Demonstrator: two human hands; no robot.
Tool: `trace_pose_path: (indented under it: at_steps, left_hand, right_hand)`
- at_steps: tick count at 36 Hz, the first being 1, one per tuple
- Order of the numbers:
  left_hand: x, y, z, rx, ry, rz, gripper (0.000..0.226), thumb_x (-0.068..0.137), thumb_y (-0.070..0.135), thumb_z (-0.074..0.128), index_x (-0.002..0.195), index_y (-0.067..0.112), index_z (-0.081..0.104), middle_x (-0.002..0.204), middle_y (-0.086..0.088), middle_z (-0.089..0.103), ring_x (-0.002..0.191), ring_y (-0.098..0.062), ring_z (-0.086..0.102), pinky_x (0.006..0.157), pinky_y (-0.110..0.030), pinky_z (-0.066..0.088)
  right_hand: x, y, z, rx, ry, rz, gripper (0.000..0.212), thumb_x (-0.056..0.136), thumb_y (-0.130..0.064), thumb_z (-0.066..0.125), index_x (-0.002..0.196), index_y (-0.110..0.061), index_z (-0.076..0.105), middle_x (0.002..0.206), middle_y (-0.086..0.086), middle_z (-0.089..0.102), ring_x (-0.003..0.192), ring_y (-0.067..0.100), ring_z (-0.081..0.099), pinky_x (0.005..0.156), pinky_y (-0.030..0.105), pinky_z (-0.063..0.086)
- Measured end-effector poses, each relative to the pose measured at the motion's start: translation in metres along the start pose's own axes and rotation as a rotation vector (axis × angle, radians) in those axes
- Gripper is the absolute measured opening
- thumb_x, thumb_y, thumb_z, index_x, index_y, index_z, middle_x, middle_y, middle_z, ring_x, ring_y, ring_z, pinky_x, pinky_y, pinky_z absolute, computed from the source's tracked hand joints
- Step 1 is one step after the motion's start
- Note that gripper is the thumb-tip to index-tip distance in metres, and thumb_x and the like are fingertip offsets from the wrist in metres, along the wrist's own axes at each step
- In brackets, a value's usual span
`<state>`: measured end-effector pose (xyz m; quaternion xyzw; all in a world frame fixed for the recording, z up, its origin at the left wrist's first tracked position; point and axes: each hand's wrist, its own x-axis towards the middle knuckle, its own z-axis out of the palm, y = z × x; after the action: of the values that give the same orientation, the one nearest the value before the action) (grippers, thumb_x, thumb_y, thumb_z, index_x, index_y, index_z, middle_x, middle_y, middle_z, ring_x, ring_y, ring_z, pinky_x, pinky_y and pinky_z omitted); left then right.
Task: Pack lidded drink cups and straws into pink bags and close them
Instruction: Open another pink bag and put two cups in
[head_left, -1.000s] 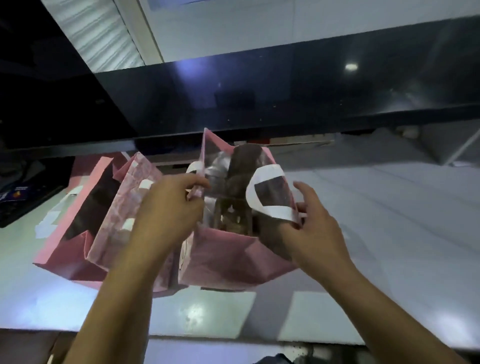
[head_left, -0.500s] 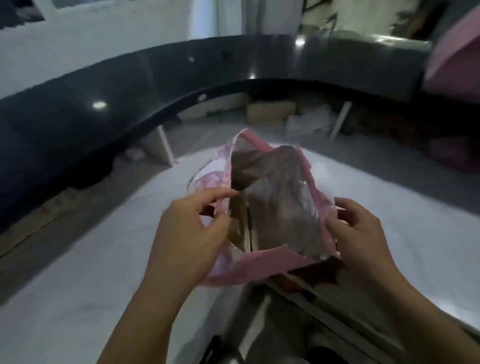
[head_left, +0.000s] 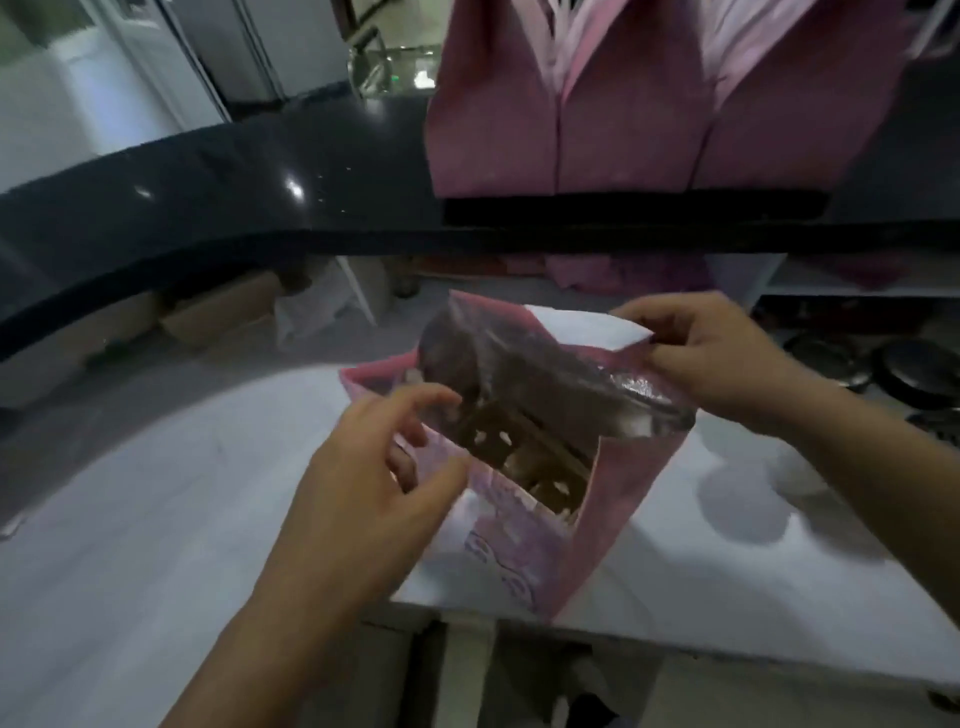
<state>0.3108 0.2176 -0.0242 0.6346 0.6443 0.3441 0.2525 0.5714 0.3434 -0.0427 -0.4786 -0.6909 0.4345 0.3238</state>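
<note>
OK, pink bag (head_left: 524, 551) stands on the white worktop (head_left: 156, 519) between my two hands, mouth open, base near the worktop edge. Left hand (head_left: 363, 493) pinches the near-left rim, thumb on the front panel, fingers curled over the edge. Right hand (head_left: 727, 364) is clamped on the far-right top flap, thumb and fingers pinching the white strip (head_left: 587, 327).

Inside, below my left fingers, is a brown cardboard insert (head_left: 519, 457) with cut-outs. Cups or straws are too blurred to tell. A shiny foil lining (head_left: 519, 364) runs up the far wall toward my right hand.

Handling guess: thin lined paper, light, and it creases and probably tears if yanked. The foil looks slippery, so grip the outer pink paper at the top rim corners, not the lining. With drinks inside it could turn top-heavy, so keep the base flat while closing.

More pink bags (head_left: 571, 114) sit on the black counter (head_left: 260, 182) beyond my right hand.
</note>
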Motion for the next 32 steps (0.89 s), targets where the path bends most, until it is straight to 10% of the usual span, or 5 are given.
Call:
trace_pose_path:
  at_steps: [4,9,16,24,32]
  left_hand:
    - [0.050,0.029,0.010,0.166,-0.004,0.078,0.041,0.082,0.033,0.072,0.119,0.044,0.056,0.117,0.015,0.056,0.105,0.004,0.055,0.080,-0.005,0.047]
    - [0.121,0.058,0.030,0.487,-0.289,0.083,0.084,0.080,0.040,0.079,0.147,0.052,0.029,0.155,0.018,0.027,0.142,-0.012,0.027,0.115,-0.042,0.030]
    - [0.180,0.078,0.070,0.463,-0.643,0.099,0.039,0.091,0.026,0.071,0.110,0.059,0.059,0.100,0.032,0.061,0.087,0.004,0.062,0.064,-0.010,0.048]
    - [0.191,0.060,0.065,0.195,-0.716,0.044,0.047,0.089,0.018,0.068,0.102,0.063,0.065,0.099,0.026,0.073,0.089,0.001,0.072,0.067,-0.023,0.061]
    - [0.182,0.027,0.047,-0.027,-0.607,-0.005,0.067,0.090,0.001,0.067,0.113,0.064,0.061,0.104,0.020,0.073,0.090,-0.010,0.075,0.064,-0.036,0.063]
  right_hand:
    - [0.026,0.018,-0.051,-0.032,-0.184,-0.032,0.034,0.086,0.007,0.067,0.100,-0.021,0.078,0.092,-0.010,0.078,0.088,0.007,0.073,0.081,0.021,0.058]
    - [0.058,0.034,-0.086,-0.026,-0.334,-0.097,0.021,0.088,-0.004,0.070,0.098,-0.020,0.080,0.092,-0.006,0.078,0.089,0.008,0.074,0.075,0.018,0.055]
    - [0.082,0.044,-0.104,0.017,-0.344,-0.092,0.016,0.087,-0.004,0.073,0.099,-0.012,0.078,0.093,0.000,0.078,0.090,0.015,0.074,0.079,0.024,0.058]
    - [0.046,0.075,-0.153,0.020,-0.137,0.044,0.036,0.078,-0.039,0.077,0.110,-0.022,0.074,0.106,-0.006,0.075,0.100,0.007,0.070,0.087,0.018,0.054]
    - [0.010,0.138,-0.187,-0.832,-0.194,0.418,0.074,0.080,-0.047,0.075,0.146,-0.034,0.045,0.146,0.003,0.049,0.130,0.028,0.048,0.106,0.045,0.042]
